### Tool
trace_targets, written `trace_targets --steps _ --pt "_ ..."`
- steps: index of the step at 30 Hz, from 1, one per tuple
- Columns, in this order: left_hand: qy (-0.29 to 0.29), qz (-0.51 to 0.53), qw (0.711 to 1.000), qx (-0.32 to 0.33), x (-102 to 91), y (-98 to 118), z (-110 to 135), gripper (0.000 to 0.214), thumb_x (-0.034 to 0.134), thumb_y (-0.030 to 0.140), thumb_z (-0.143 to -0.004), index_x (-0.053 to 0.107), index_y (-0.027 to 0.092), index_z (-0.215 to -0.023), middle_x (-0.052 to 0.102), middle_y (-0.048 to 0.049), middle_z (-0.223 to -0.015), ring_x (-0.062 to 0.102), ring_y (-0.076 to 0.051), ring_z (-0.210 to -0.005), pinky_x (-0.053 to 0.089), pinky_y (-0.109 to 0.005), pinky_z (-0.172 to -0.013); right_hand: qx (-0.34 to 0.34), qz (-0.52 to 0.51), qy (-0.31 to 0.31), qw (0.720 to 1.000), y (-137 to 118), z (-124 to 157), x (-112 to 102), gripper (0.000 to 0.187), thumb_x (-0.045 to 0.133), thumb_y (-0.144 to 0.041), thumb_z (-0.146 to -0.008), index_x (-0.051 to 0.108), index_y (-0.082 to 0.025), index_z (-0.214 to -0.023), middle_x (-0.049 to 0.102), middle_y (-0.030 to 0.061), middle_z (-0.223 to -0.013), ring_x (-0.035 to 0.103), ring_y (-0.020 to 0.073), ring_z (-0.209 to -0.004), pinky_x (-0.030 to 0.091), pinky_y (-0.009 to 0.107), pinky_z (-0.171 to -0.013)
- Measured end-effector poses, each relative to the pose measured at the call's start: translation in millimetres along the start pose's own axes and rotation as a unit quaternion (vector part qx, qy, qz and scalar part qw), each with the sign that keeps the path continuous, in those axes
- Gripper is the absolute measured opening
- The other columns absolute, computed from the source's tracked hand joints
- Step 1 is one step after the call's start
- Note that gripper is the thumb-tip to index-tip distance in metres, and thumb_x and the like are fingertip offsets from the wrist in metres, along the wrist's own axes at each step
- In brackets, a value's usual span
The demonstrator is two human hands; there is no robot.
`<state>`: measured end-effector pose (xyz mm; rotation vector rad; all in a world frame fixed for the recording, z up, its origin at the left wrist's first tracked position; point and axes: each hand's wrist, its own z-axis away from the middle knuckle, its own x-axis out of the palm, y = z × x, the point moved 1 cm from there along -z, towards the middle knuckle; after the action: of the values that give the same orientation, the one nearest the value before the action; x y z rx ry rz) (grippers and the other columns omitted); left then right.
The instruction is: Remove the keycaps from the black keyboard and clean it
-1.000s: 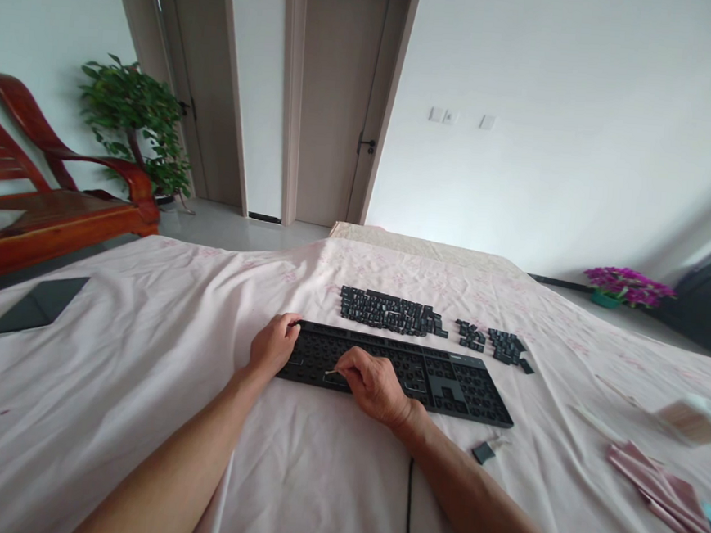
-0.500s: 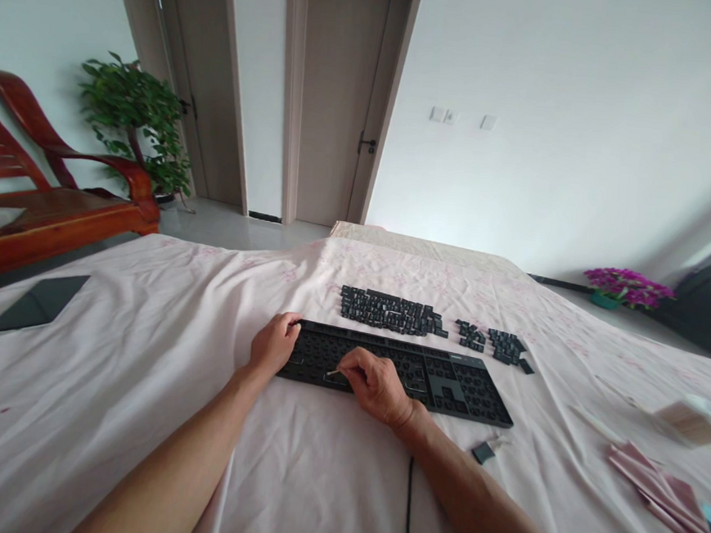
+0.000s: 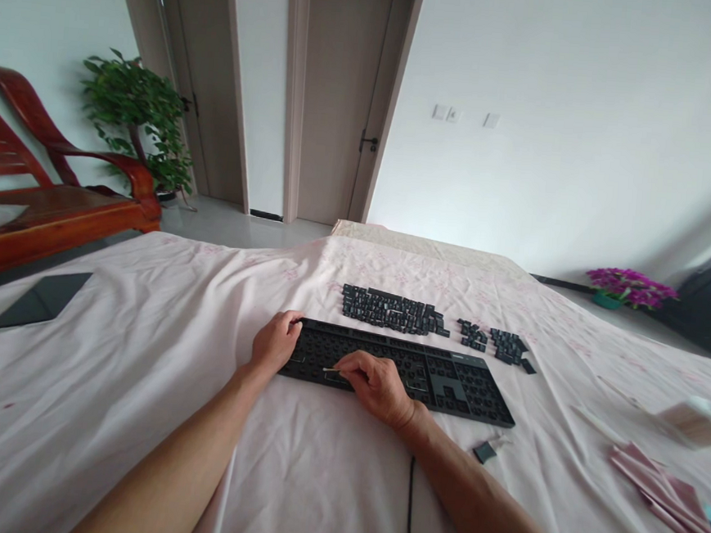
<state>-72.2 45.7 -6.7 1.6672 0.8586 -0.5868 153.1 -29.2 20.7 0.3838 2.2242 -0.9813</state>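
A black keyboard (image 3: 469,390) with its keycaps off lies across the cloth in front of me. My left hand (image 3: 276,342) grips its left end, thumb near the top edge and fingers closed around the side. Over the left-middle part of the board, my right hand (image 3: 376,385) pinches a thin cotton swab (image 3: 331,370), whose pale tip points left at the lower key rows. Just behind the keyboard, loose black keycaps (image 3: 389,310) are laid out in rows, with smaller groups of keycaps (image 3: 508,346) to the right.
Right of the keyboard are a small dark piece (image 3: 484,452), a pink cloth (image 3: 663,492) and a clear container (image 3: 697,421). A dark tablet-like slab (image 3: 42,301) lies far left. A black cable (image 3: 409,509) runs toward me. A wooden bench (image 3: 58,202) stands beyond the left side.
The swab's tip has shifted slightly left and up over the keys. My left hand keeps its hold on the keyboard's end. The whole view has moved a little.
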Motion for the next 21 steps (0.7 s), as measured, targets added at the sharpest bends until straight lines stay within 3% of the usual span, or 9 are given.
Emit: trace_targets --steps 12,21 --pt "0.001 -0.006 1.000 0.003 -0.2 1.4 0.1 0.027 0.044 0.029 -0.089 0.059 0.027 -0.111 0.065 -0.0015 -0.112 0.060 -0.017 -0.101 0.044 -0.027 -0.086 -0.049 0.032 -0.067 0.996 -1.9 -4.8 7.2 0.013 0.053 -0.014 -0.089 0.064 -0.022 -0.089 0.071 -0.0005 -0.099 0.067 0.0130 -0.089 0.050 0.024 -0.080" --pt "-0.001 -0.003 1.000 0.000 -0.3 0.6 -0.7 0.028 0.044 0.030 -0.089 0.059 0.028 -0.112 0.065 -0.0012 -0.113 0.060 -0.017 -0.101 0.045 -0.027 -0.087 -0.005 0.105 -0.031 0.994 -2.6 -1.9 2.9 0.009 0.061 -0.026 -0.086 0.060 -0.019 -0.080 0.067 0.0001 -0.075 0.063 0.0121 -0.066 0.043 0.021 -0.061"
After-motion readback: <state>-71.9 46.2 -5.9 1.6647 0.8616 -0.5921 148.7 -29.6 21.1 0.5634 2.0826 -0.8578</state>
